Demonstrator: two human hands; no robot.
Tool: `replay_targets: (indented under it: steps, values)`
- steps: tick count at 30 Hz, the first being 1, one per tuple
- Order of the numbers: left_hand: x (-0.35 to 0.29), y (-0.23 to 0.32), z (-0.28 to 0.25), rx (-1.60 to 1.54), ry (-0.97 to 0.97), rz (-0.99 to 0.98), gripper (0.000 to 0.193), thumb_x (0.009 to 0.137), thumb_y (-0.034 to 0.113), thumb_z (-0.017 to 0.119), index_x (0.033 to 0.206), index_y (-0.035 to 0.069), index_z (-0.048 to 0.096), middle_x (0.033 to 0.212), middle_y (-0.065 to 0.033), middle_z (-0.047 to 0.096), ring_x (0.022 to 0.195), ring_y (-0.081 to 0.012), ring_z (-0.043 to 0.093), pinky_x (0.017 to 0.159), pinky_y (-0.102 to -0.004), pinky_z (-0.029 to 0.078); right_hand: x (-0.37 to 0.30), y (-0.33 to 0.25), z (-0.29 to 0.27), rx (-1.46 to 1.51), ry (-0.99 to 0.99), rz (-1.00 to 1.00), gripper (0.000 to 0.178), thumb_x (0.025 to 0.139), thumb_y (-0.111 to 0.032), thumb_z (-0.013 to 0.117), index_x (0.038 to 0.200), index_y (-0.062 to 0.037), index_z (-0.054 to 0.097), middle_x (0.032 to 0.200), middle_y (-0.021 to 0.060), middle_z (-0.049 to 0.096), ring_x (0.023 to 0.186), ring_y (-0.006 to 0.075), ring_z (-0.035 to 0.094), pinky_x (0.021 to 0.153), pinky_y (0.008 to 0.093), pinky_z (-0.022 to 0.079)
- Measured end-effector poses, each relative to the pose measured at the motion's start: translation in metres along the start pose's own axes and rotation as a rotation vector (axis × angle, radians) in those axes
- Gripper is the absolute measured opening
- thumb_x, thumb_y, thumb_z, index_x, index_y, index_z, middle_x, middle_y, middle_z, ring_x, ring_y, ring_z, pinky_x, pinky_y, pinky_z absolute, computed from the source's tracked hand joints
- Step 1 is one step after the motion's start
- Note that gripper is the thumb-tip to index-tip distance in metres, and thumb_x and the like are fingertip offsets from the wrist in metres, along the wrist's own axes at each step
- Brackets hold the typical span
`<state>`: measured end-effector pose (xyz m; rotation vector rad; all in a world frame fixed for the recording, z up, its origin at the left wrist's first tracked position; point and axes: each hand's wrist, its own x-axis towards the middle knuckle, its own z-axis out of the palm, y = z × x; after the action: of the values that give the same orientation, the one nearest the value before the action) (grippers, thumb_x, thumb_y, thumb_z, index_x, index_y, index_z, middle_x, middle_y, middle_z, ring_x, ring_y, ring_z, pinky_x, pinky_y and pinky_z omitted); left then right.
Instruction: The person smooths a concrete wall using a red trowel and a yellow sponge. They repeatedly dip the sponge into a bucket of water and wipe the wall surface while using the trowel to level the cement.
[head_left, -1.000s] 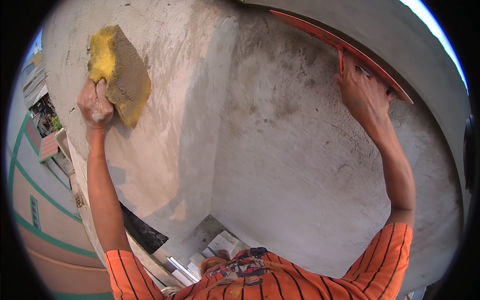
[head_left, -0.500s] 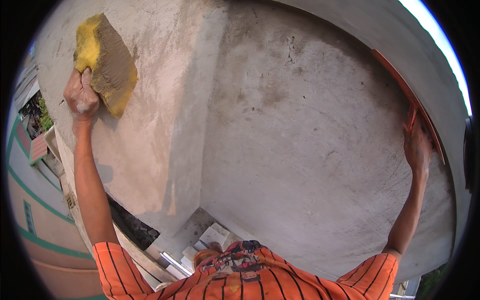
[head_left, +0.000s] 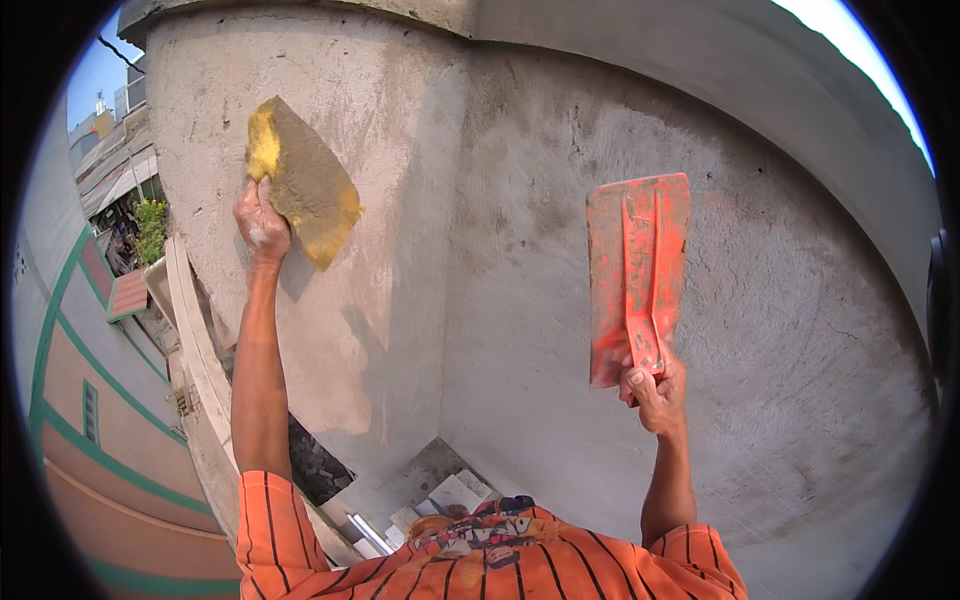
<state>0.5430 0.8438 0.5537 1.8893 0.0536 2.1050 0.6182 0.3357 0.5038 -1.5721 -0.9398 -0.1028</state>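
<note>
Left of the inside corner (head_left: pixel 452 250), where the left wall (head_left: pixel 390 180) meets the right wall (head_left: pixel 780 400), the person's left hand (head_left: pixel 262 222) has its fingers clamped on the lower yellow edge of a sponge (head_left: pixel 318 195), whose broad face is coated grey-brown. Right of the corner, the right hand (head_left: pixel 660 395) has its fingers closed round the lower end of a red float (head_left: pixel 640 270) — blade pointing up, ribbed back showing. Whether the sponge or the float touches plaster cannot be told from this angle.

The grip takes in only one edge of the sponge, so a hard tug could tear it or work it loose; left of the corner's foot, a dark gap (head_left: pixel 312 462) could swallow it. The float, held at one end, could twist under uneven pressure and gouge the plaster — and grit on the sponge could scratch the surface if dragged across it
</note>
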Motion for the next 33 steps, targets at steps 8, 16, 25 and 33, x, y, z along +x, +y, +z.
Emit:
replay_targets:
  steps: [8,16,25,33]
  values:
    - [-0.085,0.142,0.045,-0.376,-0.299,-0.195,0.018,0.091,0.009,0.046,0.093,-0.004,0.058,0.074,-0.0149,0.060,0.067,-0.0305,0.055,0.064,-0.0303,0.042,0.071,0.021,0.102,0.501,-0.441,0.206,0.027,0.090,-0.034,0.052,0.083,-0.0080,0.048,0.056,-0.0012,0.046,0.044,0.0071,0.044,0.035,0.0245,0.036]
    - [0.001,0.019,0.021,0.017,0.012,0.013,0.025,0.093,0.014,0.043,0.098,-0.005,0.059,0.079,-0.0167,0.062,0.070,-0.0295,0.059,0.068,-0.0345,0.045,0.071,0.061,0.084,0.346,-0.190,0.042,0.023,0.092,-0.027,0.053,0.094,-0.0044,0.049,0.058,0.0003,0.048,0.043,0.0080,0.047,0.037,0.0226,0.038]
    - [0.059,-0.012,0.018,0.322,-0.131,0.317,0.021,0.091,0.012,0.042,0.089,-0.002,0.058,0.074,-0.0205,0.059,0.069,-0.0386,0.058,0.059,-0.0421,0.044,0.227,-0.003,0.077,-0.264,0.311,-0.200,0.026,0.090,-0.023,0.055,0.096,-0.0006,0.044,0.074,0.0131,0.059,0.060,0.0210,0.060,0.055,0.0351,0.046]
    - [0.048,-0.016,0.005,0.341,-0.140,0.323,0.019,0.090,0.013,0.044,0.091,0.000,0.058,0.076,-0.0185,0.060,0.069,-0.0380,0.058,0.061,-0.0417,0.045,0.184,-0.061,0.012,0.111,0.527,-0.189,0.023,0.093,-0.025,0.054,0.091,-0.0032,0.045,0.068,0.0026,0.052,0.049,0.0086,0.050,0.044,0.0239,0.043]
